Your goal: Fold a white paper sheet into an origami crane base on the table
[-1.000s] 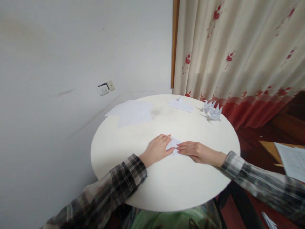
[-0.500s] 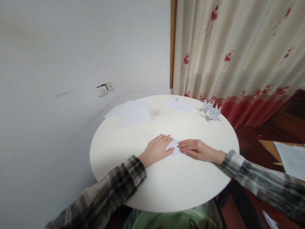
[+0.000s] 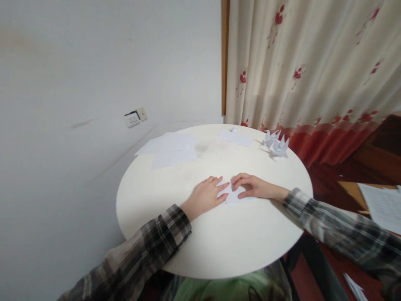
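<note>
A small folded piece of white paper lies on the round white table in front of me. My left hand rests flat on the paper's left part, with its fingers spread and thumb apart. Over the paper's right part, my right hand curves its fingers downward, with a gap between thumb and fingers. Both hands hide portions of the paper, so its full outline cannot be made out.
Several white sheets overlap at the table's back left. Another sheet with a small folded paper piece lies at the back. Folded paper cranes stand at the back right. A wall borders the left side; a curtain hangs behind.
My right hand has lifted from its flat pose, curling its fingers and parting the thumb, which uncovers more of the paper. The left hand stays in place, its fingers slightly more spread.
</note>
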Demonstrator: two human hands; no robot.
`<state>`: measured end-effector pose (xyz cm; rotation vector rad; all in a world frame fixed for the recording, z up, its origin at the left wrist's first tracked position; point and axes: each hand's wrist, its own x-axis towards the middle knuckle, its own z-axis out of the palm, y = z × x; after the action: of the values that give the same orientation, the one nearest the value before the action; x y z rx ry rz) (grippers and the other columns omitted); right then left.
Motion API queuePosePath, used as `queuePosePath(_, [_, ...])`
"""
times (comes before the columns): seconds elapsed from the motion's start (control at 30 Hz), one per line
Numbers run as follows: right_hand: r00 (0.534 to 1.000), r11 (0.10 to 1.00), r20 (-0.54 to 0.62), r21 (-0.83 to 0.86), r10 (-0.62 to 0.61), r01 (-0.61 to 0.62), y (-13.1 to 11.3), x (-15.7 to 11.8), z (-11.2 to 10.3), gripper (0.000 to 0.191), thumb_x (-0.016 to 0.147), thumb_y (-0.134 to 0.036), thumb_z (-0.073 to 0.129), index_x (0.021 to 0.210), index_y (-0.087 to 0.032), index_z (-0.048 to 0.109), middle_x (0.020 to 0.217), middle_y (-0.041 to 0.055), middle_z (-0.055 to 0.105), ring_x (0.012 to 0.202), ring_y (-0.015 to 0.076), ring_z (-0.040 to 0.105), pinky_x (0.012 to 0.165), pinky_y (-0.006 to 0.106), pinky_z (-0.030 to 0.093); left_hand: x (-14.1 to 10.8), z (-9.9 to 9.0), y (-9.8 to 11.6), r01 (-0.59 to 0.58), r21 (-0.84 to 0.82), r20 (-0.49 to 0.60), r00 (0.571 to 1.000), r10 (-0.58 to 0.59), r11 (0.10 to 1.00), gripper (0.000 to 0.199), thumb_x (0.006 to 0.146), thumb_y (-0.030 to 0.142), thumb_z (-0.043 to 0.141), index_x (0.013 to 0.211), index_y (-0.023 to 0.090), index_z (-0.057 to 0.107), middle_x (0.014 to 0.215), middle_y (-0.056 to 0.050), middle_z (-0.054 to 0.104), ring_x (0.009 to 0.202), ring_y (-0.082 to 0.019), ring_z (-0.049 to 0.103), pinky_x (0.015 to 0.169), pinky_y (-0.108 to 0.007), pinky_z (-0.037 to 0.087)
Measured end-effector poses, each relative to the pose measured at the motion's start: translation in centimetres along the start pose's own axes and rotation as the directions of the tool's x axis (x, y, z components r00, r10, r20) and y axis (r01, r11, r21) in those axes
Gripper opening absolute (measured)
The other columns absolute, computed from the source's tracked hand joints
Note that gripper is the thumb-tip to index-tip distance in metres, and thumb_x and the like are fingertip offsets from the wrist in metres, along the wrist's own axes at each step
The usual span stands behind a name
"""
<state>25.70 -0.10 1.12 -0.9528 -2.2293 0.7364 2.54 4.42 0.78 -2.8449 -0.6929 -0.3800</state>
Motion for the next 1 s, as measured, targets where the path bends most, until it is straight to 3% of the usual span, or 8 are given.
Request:
queuePosePath(0.27, [0.999, 0.99, 0.034, -0.139, 0.04, -0.035, 0.8, -0.8, -1.3, 0.041, 0.076, -0.043, 0.064, 0.112, -0.024, 0.062, 0.121, 0.0097, 0.052, 0.112, 0.0206, 0.047, 0.099, 0.04, 0.034, 0.0, 0.0, 0.1, 0.005, -0.017, 0.0, 1.0, -0.005, 1.0, 0.038, 0.089, 0.04, 0.043, 0.122, 0.025, 0.053, 0.127, -0.007, 0.053, 0.109, -0.023, 0.05, 0.091, -0.035, 0.042])
queuePosePath(0.47, [0.99, 0.975, 0.138, -0.223, 0.041, -0.009, 0.0, -0.4, -1.8, 0.039, 0.081, -0.04, 0.059, 0.117, -0.025, 0.06, 0.127, 0.0106, 0.048, 0.113, 0.021, 0.045, 0.098, 0.04, 0.034, 0.1, -0.2, 0.2, 0.024, -0.034, 0.01, 1.0, -0.024, 0.999, 0.037, 0.086, 0.038, 0.047, 0.118, 0.023, 0.057, 0.122, -0.01, 0.056, 0.108, -0.024, 0.052, 0.091, -0.038, 0.041])
queuePosePath(0.77, [0.948, 0.979, 0.298, -0.197, 0.115, -0.057, 0.6, -0.7, -3.3, 0.05, 0.074, -0.04, 0.067, 0.121, -0.027, 0.056, 0.137, 0.008, 0.042, 0.125, 0.0223, 0.037, 0.104, 0.043, 0.027, -0.2, 0.4, 0.1, 0.034, -0.027, -0.014, 0.999, -0.035, 0.999, 0.036, 0.085, 0.038, 0.048, 0.117, 0.023, 0.058, 0.122, -0.009, 0.056, 0.108, -0.023, 0.053, 0.088, -0.035, 0.044])
queuePosePath(1.0, [0.921, 0.986, 0.351, -0.09, 0.167, -0.144, 0.2, -1.2, -3.8, 0.051, 0.073, -0.04, 0.067, 0.121, -0.029, 0.055, 0.14, 0.0057, 0.038, 0.13, 0.0221, 0.032, 0.099, 0.039, 0.037, -0.4, 0.8, 0.0, 0.027, -0.038, -0.011, 1.0, -0.028, 0.999, 0.036, 0.086, 0.037, 0.048, 0.118, 0.022, 0.057, 0.122, -0.01, 0.056, 0.109, -0.024, 0.052, 0.089, -0.036, 0.044])
